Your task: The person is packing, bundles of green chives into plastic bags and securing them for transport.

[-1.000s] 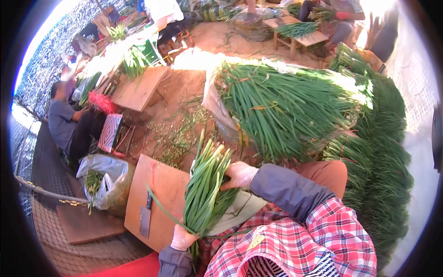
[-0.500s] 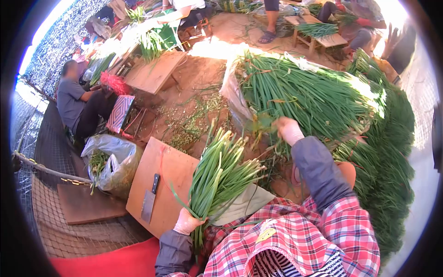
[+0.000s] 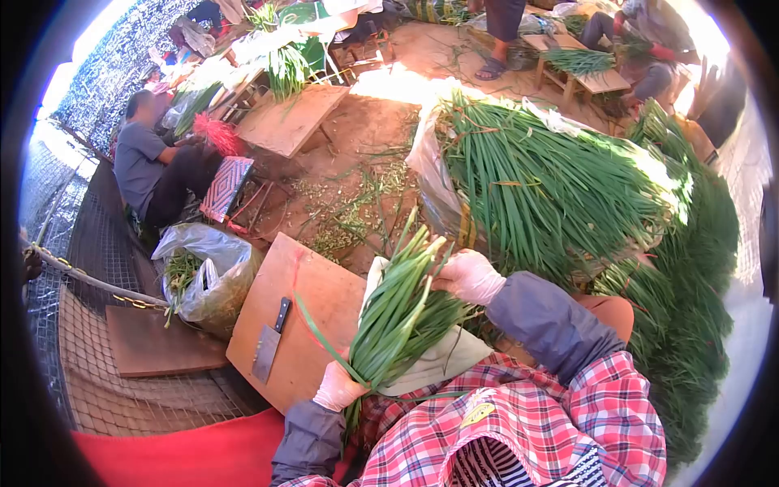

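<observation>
Left hand (image 3: 337,388): we are seeing its gloved fingers closing tight around the base of one green onion bunch (image 3: 398,312), low centre of the frame.
Right hand (image 3: 469,276): we are seeing its fingers curling over the bunch's upper stalks, touching them.
Cleavers: we are counting one cleaver (image 3: 269,342), lying flat on one wooden board (image 3: 320,296), left of the bunch.
Open room: we are seeing bare board between cleaver and bunch.
Edges: one large onion pile (image 3: 552,187) is crowding the right; one plastic bag (image 3: 207,276) is sitting at the board's left edge.
</observation>
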Available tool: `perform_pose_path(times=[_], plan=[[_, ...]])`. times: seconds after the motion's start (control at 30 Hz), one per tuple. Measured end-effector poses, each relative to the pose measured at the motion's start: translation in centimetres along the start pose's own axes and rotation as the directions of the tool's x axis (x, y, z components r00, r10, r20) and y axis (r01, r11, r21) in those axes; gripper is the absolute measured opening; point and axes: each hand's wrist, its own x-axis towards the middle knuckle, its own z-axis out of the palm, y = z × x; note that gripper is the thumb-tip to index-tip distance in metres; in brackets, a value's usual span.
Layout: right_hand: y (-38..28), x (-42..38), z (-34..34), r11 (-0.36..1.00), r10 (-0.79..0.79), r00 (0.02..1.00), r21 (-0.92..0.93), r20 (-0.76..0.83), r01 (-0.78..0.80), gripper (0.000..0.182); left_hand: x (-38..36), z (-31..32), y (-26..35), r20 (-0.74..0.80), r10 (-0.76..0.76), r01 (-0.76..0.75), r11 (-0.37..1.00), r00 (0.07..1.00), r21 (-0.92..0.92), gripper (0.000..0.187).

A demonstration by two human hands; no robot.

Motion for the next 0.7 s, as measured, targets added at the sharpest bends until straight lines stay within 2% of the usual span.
perform_pose_path(times=[0.07, 0.1, 0.17, 0.23, 0.3, 0.33, 0.37, 0.43, 0.47, 0.5, 0.57, 0.63, 0.67, 0.7], plan=[[0.9, -1.2, 0.8, 0.998, 0.026, 0.997, 0.060, -0.077, -0.021, 0.024, -0.2, 0.1, -0.6, -0.023, 0.031, -0.027, 0.992, 0.999, 0.125, 0.055], [1.0, -1.4, -0.3, 0.985, 0.114, 0.990, 0.123, 0.082, -0.123, 0.026, -0.2, 0.1, -0.6, -0.038, 0.047, -0.037, 0.974, 0.998, 0.225, 0.055], [4.4, -2.2, 0.3, 0.934, 0.243, 0.943, 0.208, 0.229, -0.291, 0.025, -0.6, 0.2, -0.6, -0.070, 0.086, -0.050, 0.909, 0.994, 0.414, 0.055], [4.0, -2.2, -3.3, 0.882, 0.407, 0.818, 0.057, 0.406, -0.467, 0.029, -0.9, 0.3, 0.0, -0.075, 0.136, -0.077, 0.851, 0.988, 0.520, 0.055], [5.6, -1.3, -5.1, 0.797, 0.602, 0.763, -0.235, 0.235, -0.556, 0.030, -1.4, 0.3, 0.5, -0.068, 0.174, -0.101, 0.801, 0.982, 0.590, 0.055], [5.2, -1.7, -6.2, 0.809, 0.583, 0.808, 0.038, 0.085, -0.587, 0.032, -1.6, 0.3, 0.8, -0.064, 0.194, -0.116, 0.786, 0.979, 0.608, 0.055], [4.7, -2.1, -7.6, 0.786, 0.581, 0.810, 0.306, -0.072, -0.537, 0.036, -1.5, 0.4, 1.0, -0.062, 0.215, -0.130, 0.770, 0.975, 0.625, 0.055], [1.6, -1.5, -10.5, 0.922, 0.258, 0.946, 0.342, -0.197, -0.180, 0.046, -1.7, 0.6, 1.4, -0.058, 0.250, -0.144, 0.714, 0.966, 0.685, 0.053], [0.5, -1.0, -10.4, 0.966, 0.092, 0.969, 0.257, -0.230, -0.031, 0.056, -1.6, 0.7, 1.7, -0.055, 0.273, -0.152, 0.679, 0.960, 0.718, 0.052], [-0.4, -0.2, -9.8, 0.995, -0.064, 0.988, 0.066, -0.137, 0.074, 0.053, -1.5, 0.8, 1.9, -0.039, 0.285, -0.165, 0.656, 0.958, 0.736, 0.050], [1.0, 0.7, -6.2, 0.967, -0.254, 0.961, -0.001, 0.114, 0.255, 0.045, -1.7, 0.8, 2.5, -0.032, 0.307, -0.170, 0.608, 0.951, 0.776, 0.047], [0.3, 0.6, -4.5, 0.983, -0.096, 0.960, 0.179, 0.264, 0.049, 0.033, -2.0, 0.6, 3.0, -0.034, 0.252, -0.129, 0.600, 0.967, 0.789, 0.047], [-0.1, 0.3, -4.2, 0.982, -0.097, 0.979, 0.174, 0.178, 0.066, 0.026, -2.1, 0.6, 3.0, -0.035, 0.239, -0.122, 0.609, 0.970, 0.784, 0.047], [-0.7, 0.0, -4.5, 0.956, -0.052, 0.986, 0.294, 0.159, 0.003, 0.024, -2.1, 0.6, 3.0, -0.031, 0.226, -0.118, 0.618, 0.974, 0.778, 0.048]])
